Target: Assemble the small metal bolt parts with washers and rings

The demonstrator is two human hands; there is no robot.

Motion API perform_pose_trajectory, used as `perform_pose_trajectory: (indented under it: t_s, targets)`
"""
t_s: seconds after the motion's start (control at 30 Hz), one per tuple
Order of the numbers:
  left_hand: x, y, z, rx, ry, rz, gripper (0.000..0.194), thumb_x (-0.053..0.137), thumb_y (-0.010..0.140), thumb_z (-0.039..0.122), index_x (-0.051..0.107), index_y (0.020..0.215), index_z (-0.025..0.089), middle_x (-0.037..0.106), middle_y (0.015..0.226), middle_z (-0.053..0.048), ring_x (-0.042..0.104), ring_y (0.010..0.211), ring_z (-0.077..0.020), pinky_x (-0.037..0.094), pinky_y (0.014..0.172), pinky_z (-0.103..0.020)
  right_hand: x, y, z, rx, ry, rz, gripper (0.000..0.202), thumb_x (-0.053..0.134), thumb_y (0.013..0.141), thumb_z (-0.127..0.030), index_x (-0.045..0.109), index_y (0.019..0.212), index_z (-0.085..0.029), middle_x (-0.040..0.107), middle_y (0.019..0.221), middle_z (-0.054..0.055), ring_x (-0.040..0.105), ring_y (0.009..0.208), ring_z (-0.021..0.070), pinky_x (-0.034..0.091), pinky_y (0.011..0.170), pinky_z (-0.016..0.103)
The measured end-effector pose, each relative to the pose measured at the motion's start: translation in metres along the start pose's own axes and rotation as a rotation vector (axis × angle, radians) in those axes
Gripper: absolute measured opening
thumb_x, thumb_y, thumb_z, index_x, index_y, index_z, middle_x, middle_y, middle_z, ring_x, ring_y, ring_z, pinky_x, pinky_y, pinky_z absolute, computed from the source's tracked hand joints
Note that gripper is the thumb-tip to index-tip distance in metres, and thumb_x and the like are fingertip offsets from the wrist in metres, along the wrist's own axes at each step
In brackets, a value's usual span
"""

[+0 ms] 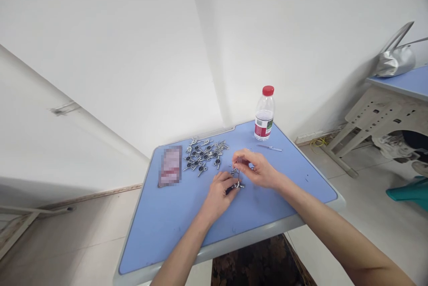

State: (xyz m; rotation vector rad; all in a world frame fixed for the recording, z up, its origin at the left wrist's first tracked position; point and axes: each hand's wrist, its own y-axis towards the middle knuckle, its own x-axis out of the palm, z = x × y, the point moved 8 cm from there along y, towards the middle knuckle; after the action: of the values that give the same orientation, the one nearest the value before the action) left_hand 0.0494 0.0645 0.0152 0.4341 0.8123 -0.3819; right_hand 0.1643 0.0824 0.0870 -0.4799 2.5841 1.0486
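My left hand (pixel 219 193) rests on the blue table, its fingers closed around a small metal fitting (pixel 238 185) with a black part. Much of that fitting is hidden under the fingers. My right hand (pixel 256 169) is just above and to the right, pinching a thin screwdriver (pixel 238 174) upright. Its shaft points down and its tip meets the fitting. Behind the hands lie a few tiny shiny metal pieces (pixel 234 171), too small to name. Further back and left is a loose pile of similar metal fittings (pixel 201 154), several with round black discs.
A water bottle (pixel 264 119) with a red cap stands at the table's back right. A slim pen-like tool (pixel 269 147) lies before it. A blurred flat pink rectangle (pixel 170 166) lies at left. White wall (pixel 133 54) borders the back. Another table (pixel 401 83) stands right.
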Motion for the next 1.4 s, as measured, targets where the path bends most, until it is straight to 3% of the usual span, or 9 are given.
perform_pose_trajectory:
  t_s: [0.13,0.27,0.43,0.67,1.17,1.27,1.4]
  targets:
    - [0.000,0.002,0.001,0.015,-0.017,0.002,0.016,0.064,0.086,0.015,0.072,0.098,0.021,0.063,0.092,-0.005,0.056,0.091,-0.0219,0.044,0.084,-0.038,0.004,0.000,-0.002,-0.028,0.087,-0.030,0.027,0.043,0.097,-0.022,0.058,0.121,-0.023,0.062,0.081,0.002,0.056,0.069,0.0128,0.049,0.067,0.026]
    - [0.001,0.002,0.001,0.022,-0.019,0.002,0.015,0.064,0.086,0.015,0.073,0.097,0.021,0.063,0.090,-0.004,0.055,0.089,-0.0214,0.044,0.083,-0.037,0.004,0.000,0.002,0.038,0.166,-0.074,0.033,0.037,0.100,-0.025,0.057,0.126,-0.023,0.062,0.085,0.002,0.056,0.068,0.0102,0.050,0.061,0.022]
    - [0.002,0.000,-0.001,0.024,-0.018,0.004,0.016,0.065,0.085,0.015,0.072,0.098,0.021,0.062,0.090,-0.004,0.054,0.088,-0.0209,0.044,0.082,-0.037,-0.001,0.001,-0.002,-0.009,0.103,0.026,0.025,0.044,0.097,-0.021,0.065,0.112,-0.020,0.065,0.077,0.002,0.056,0.057,0.0086,0.050,0.057,0.021]
    - [0.001,0.000,-0.001,0.025,-0.022,0.025,0.015,0.065,0.085,0.016,0.071,0.097,0.021,0.062,0.089,-0.004,0.055,0.088,-0.0215,0.045,0.081,-0.038,-0.004,0.003,-0.015,-0.096,-0.070,0.120,0.016,0.052,0.093,-0.017,0.066,0.099,-0.020,0.071,0.079,0.003,0.062,0.058,0.0103,0.050,0.058,0.021]
    - [0.002,0.000,-0.003,0.026,-0.029,0.039,0.015,0.064,0.087,0.021,0.072,0.100,0.023,0.065,0.099,-0.007,0.057,0.095,-0.0242,0.046,0.086,-0.040,0.002,-0.001,-0.027,-0.156,-0.413,0.192,0.018,0.046,0.096,-0.018,0.064,0.093,-0.019,0.065,0.070,0.001,0.052,0.054,0.0093,0.039,0.052,0.022]
    - [0.001,0.000,0.000,0.047,-0.034,0.047,0.015,0.062,0.089,0.022,0.072,0.100,0.023,0.065,0.103,-0.006,0.056,0.098,-0.0241,0.046,0.087,-0.040,0.003,-0.002,-0.032,-0.196,-0.412,0.160,0.018,0.047,0.095,-0.018,0.063,0.104,-0.019,0.066,0.072,0.002,0.054,0.056,0.0107,0.041,0.053,0.023]
    - [0.001,0.000,-0.001,0.028,-0.002,0.037,0.014,0.062,0.088,0.022,0.071,0.098,0.022,0.064,0.094,-0.006,0.056,0.090,-0.0225,0.046,0.082,-0.039,0.000,-0.001,-0.026,-0.128,-0.218,0.035,0.035,0.038,0.096,-0.016,0.053,0.127,-0.020,0.069,0.098,0.008,0.063,0.075,0.0145,0.049,0.066,0.027]
